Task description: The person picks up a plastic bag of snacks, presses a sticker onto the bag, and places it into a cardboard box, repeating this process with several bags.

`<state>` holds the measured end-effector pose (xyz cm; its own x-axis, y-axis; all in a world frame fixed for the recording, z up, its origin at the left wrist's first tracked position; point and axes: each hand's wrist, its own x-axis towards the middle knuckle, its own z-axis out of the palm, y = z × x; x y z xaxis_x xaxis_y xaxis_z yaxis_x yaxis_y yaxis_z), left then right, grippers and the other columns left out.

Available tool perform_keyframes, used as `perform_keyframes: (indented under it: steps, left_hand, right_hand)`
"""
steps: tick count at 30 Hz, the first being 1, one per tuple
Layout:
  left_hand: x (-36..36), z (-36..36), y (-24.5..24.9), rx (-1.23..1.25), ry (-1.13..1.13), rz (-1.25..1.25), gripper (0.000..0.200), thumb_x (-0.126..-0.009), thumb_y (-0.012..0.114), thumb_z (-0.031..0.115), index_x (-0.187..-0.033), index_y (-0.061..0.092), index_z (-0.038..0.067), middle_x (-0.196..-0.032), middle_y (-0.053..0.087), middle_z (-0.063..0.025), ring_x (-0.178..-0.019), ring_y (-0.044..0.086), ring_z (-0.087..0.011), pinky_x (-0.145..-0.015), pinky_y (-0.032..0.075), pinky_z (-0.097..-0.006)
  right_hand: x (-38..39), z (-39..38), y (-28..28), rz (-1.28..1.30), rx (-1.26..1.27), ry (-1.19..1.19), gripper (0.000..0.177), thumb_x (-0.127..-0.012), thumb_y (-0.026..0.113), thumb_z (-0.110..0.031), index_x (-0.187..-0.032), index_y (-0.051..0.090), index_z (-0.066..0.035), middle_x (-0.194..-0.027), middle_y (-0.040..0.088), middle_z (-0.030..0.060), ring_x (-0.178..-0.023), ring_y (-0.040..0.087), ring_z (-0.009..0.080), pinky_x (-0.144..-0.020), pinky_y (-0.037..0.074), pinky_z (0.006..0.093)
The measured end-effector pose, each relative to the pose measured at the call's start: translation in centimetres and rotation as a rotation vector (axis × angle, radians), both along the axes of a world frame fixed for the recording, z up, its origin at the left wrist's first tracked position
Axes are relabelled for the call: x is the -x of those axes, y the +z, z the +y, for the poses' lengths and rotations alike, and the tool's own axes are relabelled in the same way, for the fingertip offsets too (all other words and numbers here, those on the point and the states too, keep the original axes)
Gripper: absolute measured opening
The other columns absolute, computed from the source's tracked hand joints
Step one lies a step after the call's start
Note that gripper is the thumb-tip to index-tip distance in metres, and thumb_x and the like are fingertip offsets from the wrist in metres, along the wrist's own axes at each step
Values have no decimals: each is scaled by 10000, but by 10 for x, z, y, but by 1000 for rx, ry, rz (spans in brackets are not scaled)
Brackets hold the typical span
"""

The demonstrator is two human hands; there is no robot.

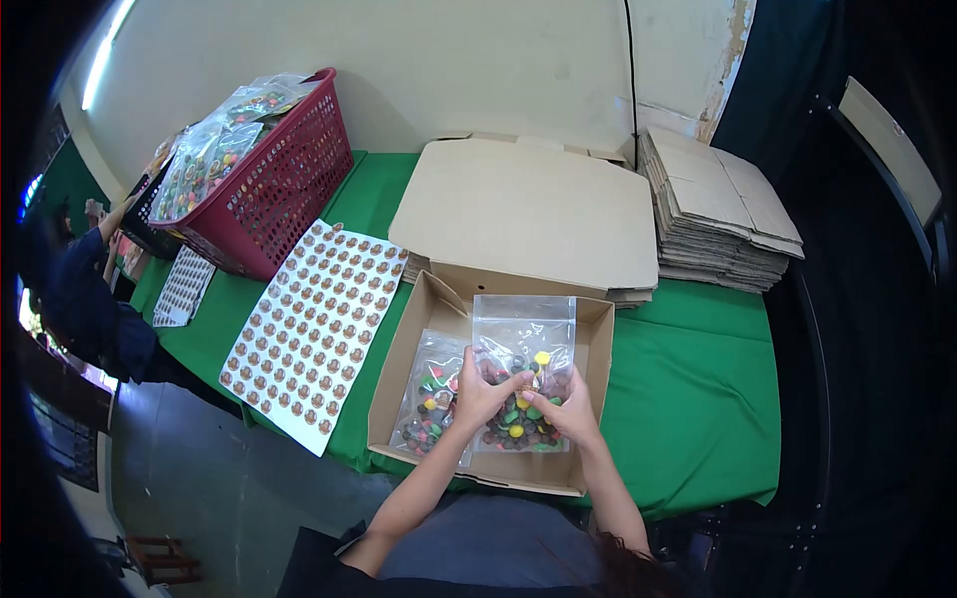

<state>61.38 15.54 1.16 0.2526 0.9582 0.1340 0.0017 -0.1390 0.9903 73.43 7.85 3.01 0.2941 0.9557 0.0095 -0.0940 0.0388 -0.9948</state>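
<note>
Between my hands is a clear zip bag of colourful round candies (pixel 518 432), held upright over an open cardboard box (pixel 595 399). My left hand (pixel 483 396) grips the bag's left side, and its thumb lies across the front. On the right side, my right hand (pixel 570 409) is closed round the bag, its thumb also on the front. Both thumbs meet by a small brown round sticker (pixel 531 383). A second candy bag (pixel 424 404) lies in the box's left part, partly behind my left hand.
A sheet of round brown stickers (pixel 311 329) lies left of the box. Behind it stands a maroon basket (pixel 289 169) heaped with candy bags. Flattened cardboard boxes (pixel 723 199) are stacked at the back right of the green tablecloth (pixel 688 399). Another person (pixel 85 294) stands at far left.
</note>
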Motion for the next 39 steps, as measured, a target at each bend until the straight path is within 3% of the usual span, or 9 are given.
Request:
perform_keyframes:
  steps: [5,7,11,12,24,31,34,36,39]
  left_hand:
    - [2,-1,16,147,-14,91,561,-590,751,205,-924,344,12,-594,444,-2,-482,413,-58,-410,345,-194]
    - [5,-5,28,301,-147,-35,592,-598,740,135,-1005,322,38,-758,505,-49,-574,492,-57,-397,377,-152]
    - [5,-2,10,121,-290,-30,574,-616,724,109,-993,295,58,-837,463,-63,-788,491,-126,-631,431,-228]
    - [6,-2,17,212,-326,-24,576,-623,716,98,-997,280,64,-880,451,-81,-879,458,-148,-733,407,-272]
    - [7,-7,14,180,-305,-27,575,-643,701,101,-1000,252,60,-876,451,-92,-835,477,-150,-705,418,-269]
    - [5,-6,12,167,-322,-21,598,-643,703,107,-1022,244,53,-916,443,-117,-884,465,-165,-721,416,-280]
    - [5,-7,16,117,-314,-40,615,-637,708,104,-1029,237,55,-904,465,-117,-825,493,-152,-669,433,-263]
    - [6,-10,28,243,-298,-44,497,-700,660,132,-1035,309,21,-843,503,-93,-745,527,-135,-591,443,-238]
    - [5,5,21,410,-154,-83,403,-742,623,174,-1024,425,-35,-867,545,-102,-709,541,-130,-606,441,-238]
  right_hand:
    - [-1,3,-14,-63,-10,15,451,-694,647,-109,-1054,398,-1,-954,522,90,-858,521,156,-741,422,278]
    - [1,4,-11,42,-48,-51,403,-713,622,-90,-1042,406,-6,-956,523,91,-878,519,158,-757,416,281]
    - [-7,0,-12,18,56,-43,410,-727,603,-73,-1074,392,-12,-968,521,93,-902,509,159,-778,407,285]
    - [-6,1,-11,19,57,-47,410,-727,603,-73,-1074,392,-12,-968,521,93,-902,509,159,-778,407,285]
    - [-7,-1,-8,-66,1,-62,491,-710,617,-107,-1118,366,0,-960,523,104,-878,512,163,-765,409,289]
    - [-7,-3,-10,-50,79,-73,437,-742,593,-124,-1107,381,-10,-933,530,89,-830,516,143,-726,416,276]
    - [-9,-1,-13,25,88,-83,409,-757,581,-125,-1100,388,-12,-911,536,78,-804,516,128,-710,415,262]
    - [-8,0,-11,111,79,-90,396,-764,574,-123,-1097,391,-12,-897,540,71,-790,515,120,-702,413,255]
    - [-8,-3,-5,113,118,-69,364,-774,561,-115,-1087,406,-13,-881,548,60,-777,519,113,-706,410,248]
